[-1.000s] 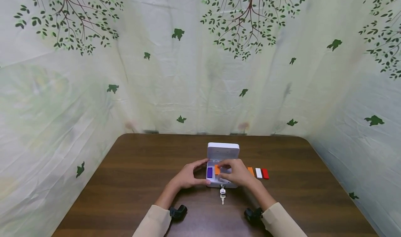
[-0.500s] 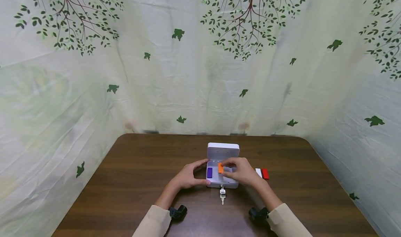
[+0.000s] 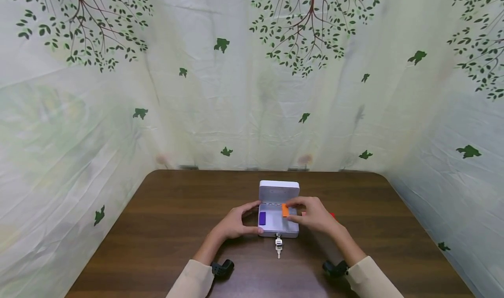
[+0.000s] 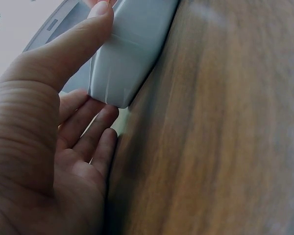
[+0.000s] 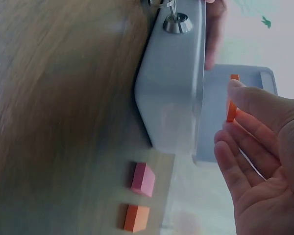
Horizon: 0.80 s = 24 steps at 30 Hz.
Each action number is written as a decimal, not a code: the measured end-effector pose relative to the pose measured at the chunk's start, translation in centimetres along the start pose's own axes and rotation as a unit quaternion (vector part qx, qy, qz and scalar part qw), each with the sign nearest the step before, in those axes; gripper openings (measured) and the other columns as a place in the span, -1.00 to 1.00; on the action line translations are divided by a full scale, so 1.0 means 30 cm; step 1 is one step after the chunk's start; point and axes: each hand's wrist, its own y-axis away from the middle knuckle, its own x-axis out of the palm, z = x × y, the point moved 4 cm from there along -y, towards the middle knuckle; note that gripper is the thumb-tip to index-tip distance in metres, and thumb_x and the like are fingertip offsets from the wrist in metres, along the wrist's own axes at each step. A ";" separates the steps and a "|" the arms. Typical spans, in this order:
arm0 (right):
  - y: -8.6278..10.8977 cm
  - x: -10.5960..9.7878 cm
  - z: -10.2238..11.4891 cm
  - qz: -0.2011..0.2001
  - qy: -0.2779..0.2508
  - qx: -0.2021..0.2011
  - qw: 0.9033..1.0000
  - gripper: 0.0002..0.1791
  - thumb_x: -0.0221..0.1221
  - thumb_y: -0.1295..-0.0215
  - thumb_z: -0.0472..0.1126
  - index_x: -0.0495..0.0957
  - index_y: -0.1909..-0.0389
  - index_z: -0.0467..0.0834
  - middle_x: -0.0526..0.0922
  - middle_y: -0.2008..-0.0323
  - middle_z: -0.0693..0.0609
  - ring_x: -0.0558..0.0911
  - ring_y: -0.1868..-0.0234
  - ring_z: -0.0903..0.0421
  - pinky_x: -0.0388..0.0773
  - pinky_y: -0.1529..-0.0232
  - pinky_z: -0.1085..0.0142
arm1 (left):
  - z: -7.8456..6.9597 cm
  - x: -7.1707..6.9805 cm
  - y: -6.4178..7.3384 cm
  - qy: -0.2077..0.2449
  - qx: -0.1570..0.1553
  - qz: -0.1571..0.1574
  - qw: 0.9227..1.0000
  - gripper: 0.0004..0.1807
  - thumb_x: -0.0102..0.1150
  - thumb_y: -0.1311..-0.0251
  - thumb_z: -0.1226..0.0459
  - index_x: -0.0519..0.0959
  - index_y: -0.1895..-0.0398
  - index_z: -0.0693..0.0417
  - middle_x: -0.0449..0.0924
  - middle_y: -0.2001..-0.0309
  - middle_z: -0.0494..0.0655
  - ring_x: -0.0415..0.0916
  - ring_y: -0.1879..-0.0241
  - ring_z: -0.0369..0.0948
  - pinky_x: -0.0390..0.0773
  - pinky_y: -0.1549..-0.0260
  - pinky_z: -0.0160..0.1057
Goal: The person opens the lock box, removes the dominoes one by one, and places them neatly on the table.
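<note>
A small white metal cash box (image 3: pixel 290 235) stands on the table with its lid (image 3: pixel 278 192) raised. My left hand (image 3: pixel 235 221) holds its left end, thumb at the front corner and fingers round the back corner, as the left wrist view shows on the box's side wall (image 4: pixel 130 54). Between thumb and fingers, my right hand (image 3: pixel 313 214) pinches an orange block (image 3: pixel 285 210). This block is upright over the right part of the box, in front of the lid in the right wrist view. Inside the box, at the left, lies a purple block (image 3: pixel 262 218).
A key with a tag (image 3: pixel 278 245) hangs from the box's front lock (image 5: pixel 178 23). Right of the box, a pink block (image 5: pixel 143 179) and another orange block (image 5: pixel 136 218) lie on the wooden table (image 3: pixel 197 188). A red block (image 3: pixel 332 215) is mostly behind my right hand.
My right hand has moved right with the orange block, from the box's middle to its right part. It now covers more of the blocks on the table. My left hand stays on the box.
</note>
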 end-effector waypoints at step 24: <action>0.067 -0.102 -0.045 -0.002 0.006 0.002 1.000 -0.64 0.47 -0.22 -0.15 0.72 -0.03 -0.11 0.79 0.05 0.01 0.77 0.03 -0.07 0.69 -0.07 -0.03 | -0.005 0.001 0.005 0.006 0.003 -0.004 1.000 0.00 0.57 -0.04 -0.06 0.32 -0.55 -0.08 0.45 -0.45 -0.03 0.43 -0.42 -0.04 0.36 -0.44 0.10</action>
